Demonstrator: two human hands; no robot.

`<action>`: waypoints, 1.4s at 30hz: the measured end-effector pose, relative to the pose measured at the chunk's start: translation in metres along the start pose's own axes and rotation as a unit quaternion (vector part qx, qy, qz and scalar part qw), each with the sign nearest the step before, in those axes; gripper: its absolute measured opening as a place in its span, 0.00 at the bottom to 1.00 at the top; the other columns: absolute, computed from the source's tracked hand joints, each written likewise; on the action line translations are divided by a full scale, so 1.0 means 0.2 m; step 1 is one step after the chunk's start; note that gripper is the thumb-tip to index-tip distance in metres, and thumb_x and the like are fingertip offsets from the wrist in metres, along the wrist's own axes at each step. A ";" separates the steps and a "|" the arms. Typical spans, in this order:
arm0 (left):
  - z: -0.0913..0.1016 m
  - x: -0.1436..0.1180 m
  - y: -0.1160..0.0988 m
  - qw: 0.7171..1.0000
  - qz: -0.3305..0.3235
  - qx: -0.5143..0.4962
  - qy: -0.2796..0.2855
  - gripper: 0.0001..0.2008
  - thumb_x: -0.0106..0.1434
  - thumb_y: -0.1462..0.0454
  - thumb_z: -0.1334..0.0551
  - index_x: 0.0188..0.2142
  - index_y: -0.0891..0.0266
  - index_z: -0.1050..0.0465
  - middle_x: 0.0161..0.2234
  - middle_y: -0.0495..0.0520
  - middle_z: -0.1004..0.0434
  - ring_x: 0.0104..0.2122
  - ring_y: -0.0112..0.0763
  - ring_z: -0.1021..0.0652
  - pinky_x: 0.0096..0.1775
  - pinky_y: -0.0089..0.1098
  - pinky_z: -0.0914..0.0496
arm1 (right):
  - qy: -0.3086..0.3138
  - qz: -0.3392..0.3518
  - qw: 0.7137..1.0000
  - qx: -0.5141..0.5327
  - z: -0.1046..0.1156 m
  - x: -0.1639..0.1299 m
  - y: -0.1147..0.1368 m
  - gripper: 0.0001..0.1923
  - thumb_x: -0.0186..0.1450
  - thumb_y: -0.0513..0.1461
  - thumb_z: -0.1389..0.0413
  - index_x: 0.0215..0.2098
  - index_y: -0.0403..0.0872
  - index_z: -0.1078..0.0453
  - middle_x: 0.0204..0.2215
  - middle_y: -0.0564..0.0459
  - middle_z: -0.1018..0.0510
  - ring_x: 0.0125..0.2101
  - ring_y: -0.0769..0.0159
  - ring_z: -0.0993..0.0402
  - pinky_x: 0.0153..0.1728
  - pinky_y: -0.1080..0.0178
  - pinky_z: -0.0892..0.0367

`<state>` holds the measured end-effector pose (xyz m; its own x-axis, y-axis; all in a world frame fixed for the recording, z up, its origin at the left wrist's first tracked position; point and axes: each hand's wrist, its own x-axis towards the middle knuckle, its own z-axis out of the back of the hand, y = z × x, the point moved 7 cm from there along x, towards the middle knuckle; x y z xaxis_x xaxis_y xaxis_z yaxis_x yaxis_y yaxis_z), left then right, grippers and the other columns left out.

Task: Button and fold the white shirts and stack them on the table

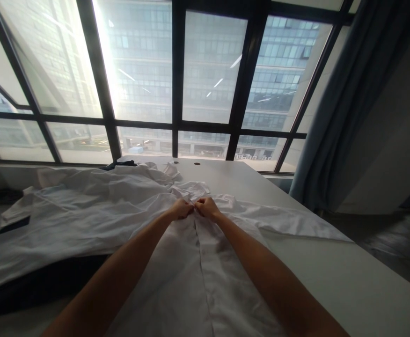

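Rumpled white garments (68, 206) heaped at left on the white table (348, 276). White shirt (198, 276) lies flat, centre. Left hand (181, 208) and right hand (207, 207), knuckles touching, both pinch the shirt's front placket near the collar. Curtain (345, 107) at right.

A white button-front shirt (194, 276) lies flat on the pale tabletop (348, 276), front side up, its placket running straight away from the viewer toward the collar (187, 189) at the far end (the collar is rumpled). One short sleeve (296, 222) spreads out flat to the right. The cloth is lightly creased, and its left edge overlaps other white garments (71, 210).
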<state>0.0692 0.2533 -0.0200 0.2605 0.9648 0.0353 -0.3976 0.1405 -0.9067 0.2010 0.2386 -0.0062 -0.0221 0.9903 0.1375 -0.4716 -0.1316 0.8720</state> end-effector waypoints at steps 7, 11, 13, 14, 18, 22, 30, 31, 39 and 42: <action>-0.03 -0.10 -0.03 0.998 -0.018 -0.060 0.031 0.16 0.61 0.56 0.39 0.23 0.66 0.30 0.17 0.47 0.31 0.13 0.18 0.34 0.16 0.19 0.45 | 0.004 0.045 0.984 0.174 0.00 -0.08 -0.04 0.09 0.52 0.43 0.43 0.25 0.45 0.29 0.13 0.59 0.31 0.14 0.72 0.38 0.16 0.69 0.44; -0.04 -0.11 -0.05 0.996 -0.045 -0.065 0.029 0.15 0.63 0.60 0.42 0.23 0.66 0.31 0.19 0.47 0.30 0.13 0.18 0.33 0.16 0.19 0.44 | -0.013 0.044 0.985 0.166 0.01 -0.09 -0.03 0.10 0.53 0.44 0.43 0.26 0.45 0.29 0.13 0.59 0.31 0.14 0.71 0.36 0.16 0.69 0.43; -0.04 -0.11 -0.04 0.997 -0.049 -0.061 0.021 0.15 0.63 0.62 0.43 0.21 0.65 0.32 0.18 0.46 0.31 0.12 0.18 0.34 0.16 0.20 0.44 | -0.024 0.045 0.986 0.159 0.01 -0.09 -0.04 0.10 0.53 0.44 0.42 0.27 0.44 0.29 0.13 0.58 0.30 0.15 0.70 0.35 0.16 0.69 0.42; -0.04 -0.11 -0.04 0.997 -0.052 -0.060 0.016 0.15 0.63 0.62 0.43 0.21 0.65 0.32 0.18 0.46 0.31 0.12 0.18 0.34 0.16 0.20 0.44 | -0.025 0.048 0.986 0.157 0.01 -0.09 -0.04 0.10 0.53 0.44 0.42 0.27 0.44 0.29 0.14 0.58 0.30 0.15 0.70 0.35 0.16 0.69 0.41; -0.03 -0.10 -0.04 0.995 -0.064 -0.076 0.006 0.14 0.63 0.60 0.40 0.24 0.66 0.30 0.18 0.46 0.30 0.13 0.17 0.34 0.16 0.19 0.43 | -0.021 0.064 0.987 0.146 0.01 -0.10 -0.04 0.12 0.53 0.45 0.40 0.27 0.44 0.28 0.16 0.57 0.28 0.15 0.71 0.34 0.16 0.69 0.40; -0.04 -0.10 -0.04 0.995 -0.059 -0.086 0.007 0.13 0.64 0.62 0.41 0.25 0.67 0.29 0.17 0.45 0.31 0.12 0.18 0.34 0.16 0.20 0.43 | -0.028 0.080 0.987 0.136 0.01 -0.11 -0.04 0.14 0.53 0.47 0.40 0.28 0.43 0.27 0.16 0.57 0.28 0.16 0.70 0.34 0.17 0.69 0.40; -0.04 -0.12 -0.05 0.995 -0.059 -0.073 0.016 0.12 0.63 0.64 0.44 0.25 0.67 0.30 0.18 0.45 0.31 0.13 0.17 0.34 0.16 0.19 0.45 | -0.017 0.056 0.988 0.140 0.00 -0.12 -0.03 0.11 0.54 0.43 0.44 0.29 0.44 0.28 0.18 0.56 0.26 0.18 0.70 0.32 0.19 0.69 0.36; -0.04 -0.12 -0.05 0.995 -0.063 -0.073 0.021 0.12 0.63 0.64 0.45 0.25 0.66 0.30 0.18 0.45 0.31 0.13 0.17 0.34 0.16 0.19 0.45 | -0.012 0.051 0.988 0.145 0.00 -0.12 -0.03 0.10 0.54 0.42 0.45 0.30 0.44 0.28 0.18 0.56 0.26 0.18 0.70 0.32 0.19 0.69 0.36; -0.03 -0.12 -0.06 0.994 -0.106 -0.028 -0.018 0.14 0.62 0.59 0.42 0.24 0.66 0.30 0.18 0.46 0.32 0.16 0.19 0.36 0.19 0.21 0.44 | 0.014 0.080 0.987 0.142 0.00 -0.13 -0.01 0.10 0.52 0.43 0.42 0.27 0.44 0.31 0.18 0.58 0.28 0.16 0.72 0.33 0.18 0.70 0.39; -0.02 -0.10 -0.05 0.991 -0.131 0.004 -0.032 0.15 0.61 0.60 0.42 0.22 0.66 0.30 0.18 0.47 0.31 0.19 0.21 0.35 0.22 0.22 0.42 | 0.012 0.084 0.988 0.129 0.00 -0.13 -0.01 0.11 0.53 0.44 0.41 0.27 0.44 0.31 0.18 0.58 0.28 0.16 0.72 0.34 0.18 0.69 0.40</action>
<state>0.0722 0.2307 -0.0132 0.2986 0.9073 0.2960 -0.3302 0.3892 -0.8600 0.2026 0.2141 -0.0123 -0.1031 0.9541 0.2813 -0.2198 -0.2977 0.9290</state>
